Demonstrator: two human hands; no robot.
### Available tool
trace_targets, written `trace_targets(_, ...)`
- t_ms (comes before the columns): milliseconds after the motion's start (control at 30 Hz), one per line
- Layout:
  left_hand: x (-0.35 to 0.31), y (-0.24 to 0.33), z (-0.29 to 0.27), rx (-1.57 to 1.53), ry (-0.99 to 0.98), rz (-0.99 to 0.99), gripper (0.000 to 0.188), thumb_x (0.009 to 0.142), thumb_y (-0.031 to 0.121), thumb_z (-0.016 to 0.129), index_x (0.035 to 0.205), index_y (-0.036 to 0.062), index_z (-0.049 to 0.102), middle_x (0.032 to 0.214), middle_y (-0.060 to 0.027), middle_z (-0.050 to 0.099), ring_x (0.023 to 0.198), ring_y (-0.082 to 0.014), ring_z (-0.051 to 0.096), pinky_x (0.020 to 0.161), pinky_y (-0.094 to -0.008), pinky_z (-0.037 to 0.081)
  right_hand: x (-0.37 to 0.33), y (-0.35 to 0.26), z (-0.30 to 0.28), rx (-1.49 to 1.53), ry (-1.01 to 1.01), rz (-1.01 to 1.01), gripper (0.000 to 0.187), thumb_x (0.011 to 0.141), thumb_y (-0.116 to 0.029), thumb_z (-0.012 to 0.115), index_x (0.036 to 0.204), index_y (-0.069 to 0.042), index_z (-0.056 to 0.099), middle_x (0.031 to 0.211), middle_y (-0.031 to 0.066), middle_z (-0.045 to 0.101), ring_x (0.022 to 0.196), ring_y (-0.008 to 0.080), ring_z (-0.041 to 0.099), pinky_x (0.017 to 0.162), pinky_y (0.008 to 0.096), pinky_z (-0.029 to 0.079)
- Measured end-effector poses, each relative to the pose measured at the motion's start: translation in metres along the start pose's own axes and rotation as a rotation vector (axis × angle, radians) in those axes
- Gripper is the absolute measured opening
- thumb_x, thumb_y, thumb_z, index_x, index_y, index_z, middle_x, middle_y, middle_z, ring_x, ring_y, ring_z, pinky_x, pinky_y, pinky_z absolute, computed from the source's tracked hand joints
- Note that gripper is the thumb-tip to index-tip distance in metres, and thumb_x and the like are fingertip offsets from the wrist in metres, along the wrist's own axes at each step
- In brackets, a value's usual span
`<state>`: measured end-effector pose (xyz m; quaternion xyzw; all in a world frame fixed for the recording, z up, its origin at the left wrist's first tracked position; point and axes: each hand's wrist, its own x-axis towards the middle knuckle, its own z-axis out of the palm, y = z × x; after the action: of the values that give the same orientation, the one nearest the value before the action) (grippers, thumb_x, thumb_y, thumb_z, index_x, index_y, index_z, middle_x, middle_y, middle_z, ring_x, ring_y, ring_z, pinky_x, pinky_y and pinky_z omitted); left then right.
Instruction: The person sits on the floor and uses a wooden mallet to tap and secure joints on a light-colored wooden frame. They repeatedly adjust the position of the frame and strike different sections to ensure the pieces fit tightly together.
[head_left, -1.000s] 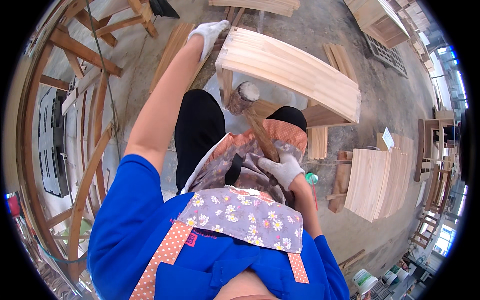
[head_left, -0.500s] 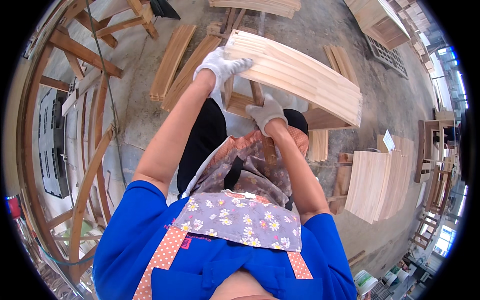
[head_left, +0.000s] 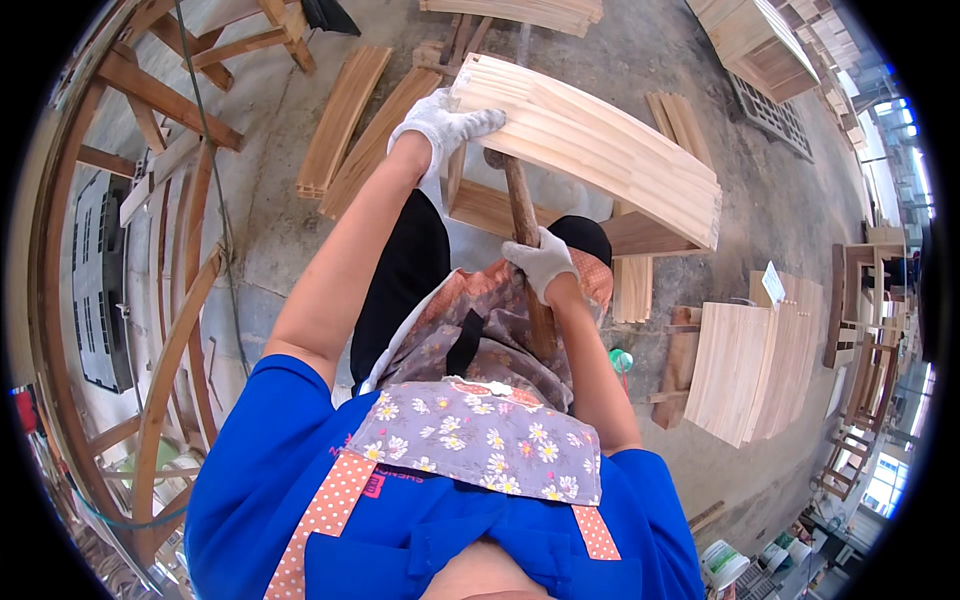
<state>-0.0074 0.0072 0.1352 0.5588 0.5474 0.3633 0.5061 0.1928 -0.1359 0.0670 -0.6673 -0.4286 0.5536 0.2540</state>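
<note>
Both my hands wear pale work gloves. My left hand grips the left corner of an open wooden box frame, thumb lying over the edge of its light front board. The frame is tilted in front of my knees, with an inner board showing below. In my right hand, fingers wrap around the wooden handle of a hammer, which slants from my lap up to the frame. Its dark head end is close beneath the top board, partly hidden by it.
Loose boards lie on the floor at left, with more boards beyond the frame. Stacked panels sit at right. Wooden racking stands along the left. A wooden cabinet is at far right, near a dark grate.
My right hand has drawn back toward my lap with the hammer, so more of the handle shows below the frame. My left hand and the frame have hardly moved.
</note>
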Motion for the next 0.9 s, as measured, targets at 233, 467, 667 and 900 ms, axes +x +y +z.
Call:
trace_targets(233,-0.007,0.012,-0.008,-0.029,-0.079,-0.052,0.069,0.074,0.03,0.083,0.129,0.0016,0.054,0.123,-0.0096,0.061,0.115,-0.0174,0.054,0.1,-0.0321,0.04,-0.078,-0.012,-0.039,-0.105,-0.203,-0.031,0.032,0.078,-0.022,0.069,0.099,0.0,0.059,0.072,0.0033,0.059,0.059,0.0101,0.056,0.052,0.0274,0.046)
trace_targets(467,-0.01,-0.014,-0.012,-0.232,-0.134,0.047,0.084,0.069,0.038,0.084,0.136,0.0041,0.048,0.127,-0.0095,0.059,0.119,-0.0199,0.052,0.104,-0.0327,0.037,-0.161,-0.082,-0.074,0.077,-0.317,0.129,0.043,0.076,-0.015,0.074,0.112,0.0,0.058,0.08,0.0032,0.06,0.065,0.0094,0.057,0.056,0.0272,0.048)
trace_targets(667,-0.019,0.005,-0.01,-0.169,-0.128,0.008,0.089,0.067,0.038,0.086,0.138,0.0035,0.045,0.126,-0.0096,0.059,0.117,-0.0206,0.054,0.102,-0.0318,0.039,-0.133,-0.142,-0.051,-0.037,0.031,-0.285,0.036,0.081,-0.017,0.07,0.109,0.0,0.057,0.081,0.005,0.061,0.067,0.008,0.055,0.059,0.0265,0.048)
trace_targets(900,-0.019,0.007,-0.012,-0.072,-0.077,-0.04,0.073,0.074,0.031,0.081,0.134,0.002,0.05,0.124,-0.008,0.06,0.115,-0.0169,0.054,0.102,-0.0304,0.038,-0.065,-0.165,-0.035,-0.395,-0.088,-0.131,0.039,0.083,-0.029,0.065,0.106,0.002,0.058,0.081,0.0192,0.065,0.073,0.031,0.064,0.07,0.0377,0.05)
